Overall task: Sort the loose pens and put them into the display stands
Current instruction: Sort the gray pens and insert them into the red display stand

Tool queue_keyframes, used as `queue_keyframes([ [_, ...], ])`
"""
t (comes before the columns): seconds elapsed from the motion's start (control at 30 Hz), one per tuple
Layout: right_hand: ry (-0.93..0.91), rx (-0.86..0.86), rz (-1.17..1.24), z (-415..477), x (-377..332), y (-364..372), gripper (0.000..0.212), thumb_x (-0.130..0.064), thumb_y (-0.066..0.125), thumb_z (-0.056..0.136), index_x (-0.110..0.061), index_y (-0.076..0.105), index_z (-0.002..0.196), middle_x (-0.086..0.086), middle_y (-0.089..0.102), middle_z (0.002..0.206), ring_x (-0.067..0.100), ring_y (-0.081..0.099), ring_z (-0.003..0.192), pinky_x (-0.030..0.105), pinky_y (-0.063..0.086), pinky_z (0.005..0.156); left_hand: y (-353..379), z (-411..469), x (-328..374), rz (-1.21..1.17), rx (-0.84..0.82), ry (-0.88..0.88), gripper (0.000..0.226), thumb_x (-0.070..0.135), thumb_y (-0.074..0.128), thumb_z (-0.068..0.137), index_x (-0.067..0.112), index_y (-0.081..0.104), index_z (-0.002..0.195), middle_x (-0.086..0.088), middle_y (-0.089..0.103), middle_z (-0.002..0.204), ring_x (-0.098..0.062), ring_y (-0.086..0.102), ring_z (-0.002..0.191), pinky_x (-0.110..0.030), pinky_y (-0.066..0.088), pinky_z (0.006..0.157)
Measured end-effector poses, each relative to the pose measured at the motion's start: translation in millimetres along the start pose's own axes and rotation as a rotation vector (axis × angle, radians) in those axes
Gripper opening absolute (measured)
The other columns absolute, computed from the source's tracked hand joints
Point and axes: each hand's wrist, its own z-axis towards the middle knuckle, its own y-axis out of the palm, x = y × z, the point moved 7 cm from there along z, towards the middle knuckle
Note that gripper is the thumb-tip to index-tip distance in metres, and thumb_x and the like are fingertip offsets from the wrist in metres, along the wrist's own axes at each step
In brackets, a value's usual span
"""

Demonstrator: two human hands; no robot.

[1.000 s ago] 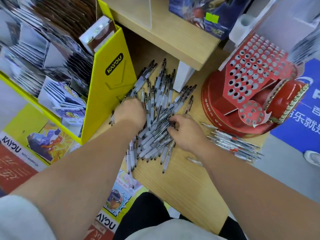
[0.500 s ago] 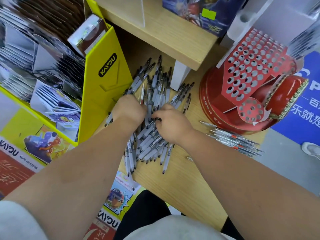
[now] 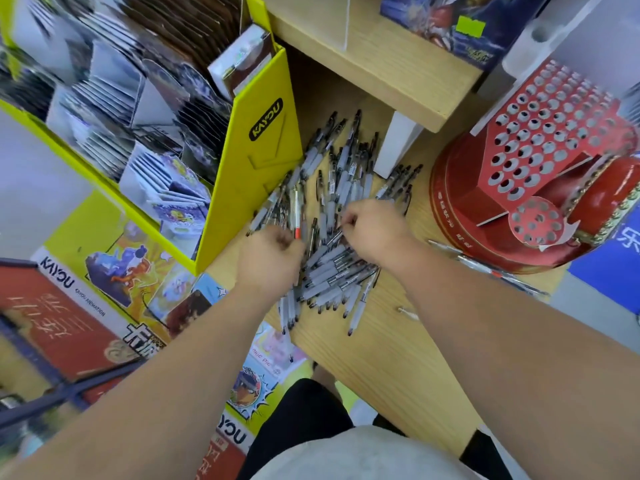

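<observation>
Single wide-angle head-worn view, facing forward and steeply down, close above the near edge of the wooden bench (image 3: 398, 368), pens (image 3: 329, 271) mid-frame, forearms filling the lower frame

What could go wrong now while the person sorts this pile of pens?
The pile's nearest pens lie close to the edge of the table; the left hand, working in the pile, might push some off. The separate pens beside the red stand lie right next to the right forearm, which might sweep them away or mix them.
</observation>
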Motion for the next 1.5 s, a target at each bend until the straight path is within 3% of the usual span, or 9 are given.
queue_keyframes([
  [0.13, 0.002, 0.109, 0.215, -24.3, 21.0, -15.6, 0.020, -0.006, 0.059, 0.092, -0.022, 0.070, 0.090, -0.004, 0.068, 0.092, 0.020, 0.065, 0.082, 0.025, 0.048, 0.073, 13.5, -22.0, -10.4, -0.041, -0.102, 0.040, 0.014, 0.017, 0.061, 0.092, 0.011, 0.064, 0.080, -0.006, 0.066, 0.062, -0.003, 0.048, 0.044, -0.024, 0.038, 0.046],
  [0.27, -0.010, 0.117, 0.300, -56.2, 52.5, -26.9, 0.015, -0.009, 0.062, 0.092, -0.023, 0.060, 0.091, -0.001, 0.063, 0.074, 0.020, 0.059, 0.059, 0.030, 0.047, 0.054, 29.1, -38.1, -12.6, -0.075, -0.138, 0.036, 0.014, 0.018, 0.063, 0.094, 0.011, 0.063, 0.081, -0.012, 0.064, 0.067, -0.016, 0.050, 0.054, -0.030, 0.041, 0.054],
  [0.37, 0.007, 0.117, 0.358, -80.0, 80.9, -34.4, 0.027, -0.007, 0.066, 0.089, -0.026, 0.055, 0.105, -0.001, 0.060, 0.075, 0.014, 0.058, 0.064, 0.031, 0.047, 0.062, 45.2, -48.5, -6.9, -0.063, -0.169, 0.041, 0.015, 0.021, 0.061, 0.095, 0.013, 0.062, 0.083, -0.011, 0.062, 0.069, -0.016, 0.049, 0.054, -0.027, 0.039, 0.053],
  [0.47, 0.017, 0.145, 0.309, -104.1, 114.9, -45.5, 0.033, -0.007, 0.069, 0.087, -0.026, 0.061, 0.113, -0.006, 0.062, 0.079, -0.003, 0.058, 0.066, 0.012, 0.044, 0.061, 68.3, -62.0, 6.7, -0.062, -0.212, 0.075, 0.017, 0.023, 0.061, 0.097, 0.011, 0.062, 0.086, -0.012, 0.058, 0.070, -0.022, 0.048, 0.058, -0.034, 0.042, 0.056],
  [0.57, 0.027, 0.185, 0.164, -123.2, 153.5, -57.2, 0.026, -0.012, 0.073, 0.084, -0.030, 0.069, 0.101, -0.009, 0.066, 0.082, 0.009, 0.061, 0.076, 0.024, 0.048, 0.073, 95.5, -76.6, 25.4, -0.026, -0.228, 0.148, 0.013, 0.021, 0.064, 0.095, 0.015, 0.062, 0.084, 0.000, 0.057, 0.068, -0.018, 0.049, 0.057, -0.031, 0.041, 0.056],
  [0.73, 0.076, 0.226, 0.000, -147.0, 210.9, -78.7, 0.021, -0.017, 0.073, 0.084, -0.024, 0.074, 0.104, -0.005, 0.074, 0.089, 0.020, 0.069, 0.087, 0.036, 0.055, 0.079, 142.4, -108.9, 74.2, 0.312, -0.274, 0.477, 0.005, 0.027, 0.063, 0.095, 0.022, 0.062, 0.093, 0.004, 0.056, 0.091, -0.020, 0.057, 0.078, -0.034, 0.045, 0.063],
  [0.93, -0.010, 0.195, -0.122, -148.2, 226.2, -86.7, 0.025, -0.019, 0.071, 0.086, -0.025, 0.075, 0.109, -0.002, 0.074, 0.103, 0.024, 0.066, 0.099, 0.035, 0.053, 0.081, 188.8, -131.5, 118.5, 0.745, -0.309, 0.758, 0.022, 0.029, 0.051, 0.099, 0.018, 0.061, 0.115, -0.001, 0.057, 0.115, -0.028, 0.064, 0.096, -0.033, 0.045, 0.068],
  [1.27, -0.098, 0.188, -0.258, -136.4, 215.5, -83.9, 0.022, -0.022, 0.062, 0.091, -0.025, 0.070, 0.111, 0.004, 0.063, 0.104, 0.032, 0.065, 0.093, 0.037, 0.054, 0.070, 217.3, -115.4, 134.5, 0.891, -0.313, 0.797, 0.024, 0.027, 0.051, 0.101, 0.023, 0.068, 0.117, -0.001, 0.057, 0.114, -0.026, 0.065, 0.098, -0.034, 0.046, 0.070],
  [1.5, -0.041, 0.244, -0.093, -143.8, 227.5, -88.4, 0.019, -0.021, 0.064, 0.092, -0.024, 0.073, 0.109, -0.001, 0.063, 0.103, 0.026, 0.065, 0.089, 0.034, 0.052, 0.070, 211.0, -121.3, 129.3, 0.821, -0.273, 0.751, 0.024, 0.032, 0.056, 0.100, 0.018, 0.068, 0.114, -0.001, 0.056, 0.112, -0.025, 0.065, 0.089, -0.031, 0.043, 0.063],
])
